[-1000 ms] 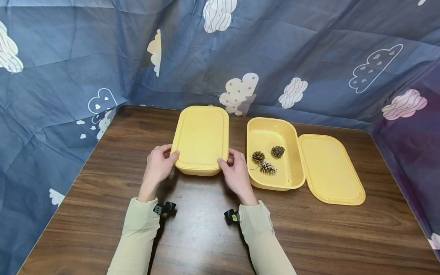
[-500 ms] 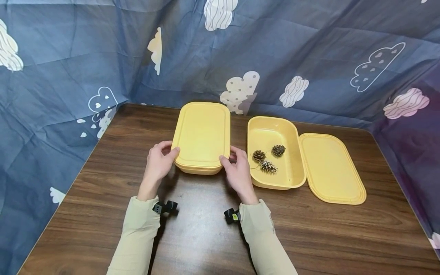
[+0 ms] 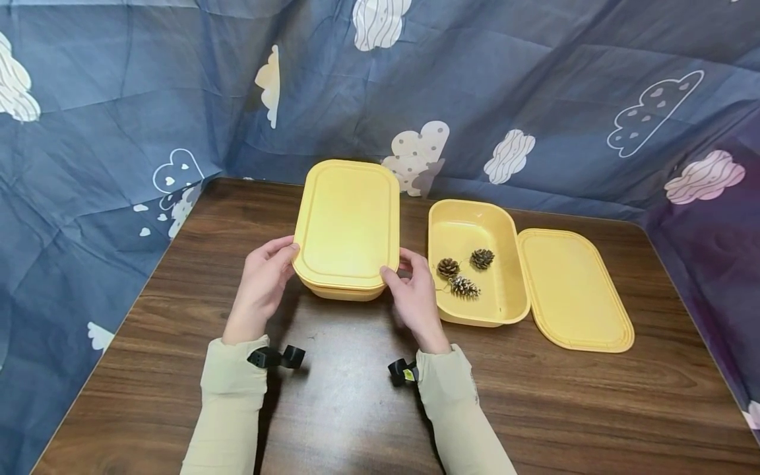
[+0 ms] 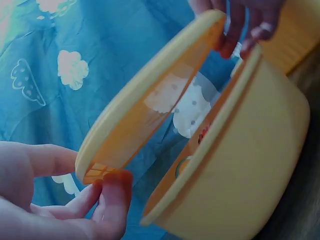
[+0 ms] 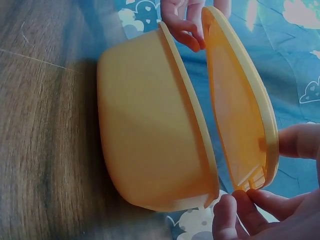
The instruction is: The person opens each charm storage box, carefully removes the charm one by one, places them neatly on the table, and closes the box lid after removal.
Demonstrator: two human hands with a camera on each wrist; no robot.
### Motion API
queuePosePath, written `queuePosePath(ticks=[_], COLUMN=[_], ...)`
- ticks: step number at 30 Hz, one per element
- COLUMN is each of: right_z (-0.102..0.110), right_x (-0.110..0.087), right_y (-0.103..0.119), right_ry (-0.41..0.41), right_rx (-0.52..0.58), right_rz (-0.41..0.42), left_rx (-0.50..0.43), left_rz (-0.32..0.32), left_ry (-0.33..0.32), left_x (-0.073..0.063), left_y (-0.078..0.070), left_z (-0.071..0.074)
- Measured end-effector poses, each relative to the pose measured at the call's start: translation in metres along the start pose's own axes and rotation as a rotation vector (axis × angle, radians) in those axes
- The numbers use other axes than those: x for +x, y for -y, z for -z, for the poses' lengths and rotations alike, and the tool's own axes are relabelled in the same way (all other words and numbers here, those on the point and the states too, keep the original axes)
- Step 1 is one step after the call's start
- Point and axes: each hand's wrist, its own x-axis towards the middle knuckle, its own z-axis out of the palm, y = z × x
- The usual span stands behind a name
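Note:
Both hands hold a yellow lid just above a yellow plastic box. My left hand pinches the lid's left edge, thumb on top and fingers beneath. At the right edge, my right hand pinches it the same way. A gap between lid and box rim shows in both wrist views, where the lid is apart from the box. Inside the box, a small red thing and a thin greenish curved edge peek out; their kind cannot be told. The lid hides the contents from the head view.
Right of the hands stands a second, uncovered yellow box with three pinecones in it. Against its right side lies another yellow lid, flat on the wooden table. A blue cloud-patterned cloth hangs behind the table.
The lid, which sat on the left box one second ago, has been raised off its rim by both hands. The left hand has shifted slightly left and up. The second box and lid stay put.

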Motion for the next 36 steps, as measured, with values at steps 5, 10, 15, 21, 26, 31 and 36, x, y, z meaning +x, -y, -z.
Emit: queuePosePath(ticks=[5,10,15,21,26,31,36], right_z=[0.0,-0.001,-0.002,-0.001,0.0,0.001,-0.003], right_x=[0.0,0.0,0.0,0.0,0.002,0.003,0.003], right_y=[0.0,-0.001,-0.002,-0.003,-0.004,-0.006,-0.009], right_ry=[0.009,0.01,0.008,0.017,-0.002,-0.011,0.004], right_rx=[0.016,0.015,0.006,-0.015,-0.024,-0.041,-0.087], right_rz=[-0.004,0.004,0.001,0.0,0.003,-0.002,-0.028], left_rx=[-0.145,-0.182,-0.193,-0.217,-0.217,-0.247,-0.297], left_rz=[0.049,0.076,0.084,0.094,0.083,0.053,0.02], left_ry=[0.081,0.11,0.111,0.102,0.1,0.099,0.083], left_x=[-0.001,-0.001,-0.001,0.0,0.002,0.002,-0.002], left_y=[-0.001,-0.002,-0.002,-0.003,-0.004,-0.008,-0.017], left_z=[0.003,0.005,0.006,0.01,0.015,0.024,0.036])
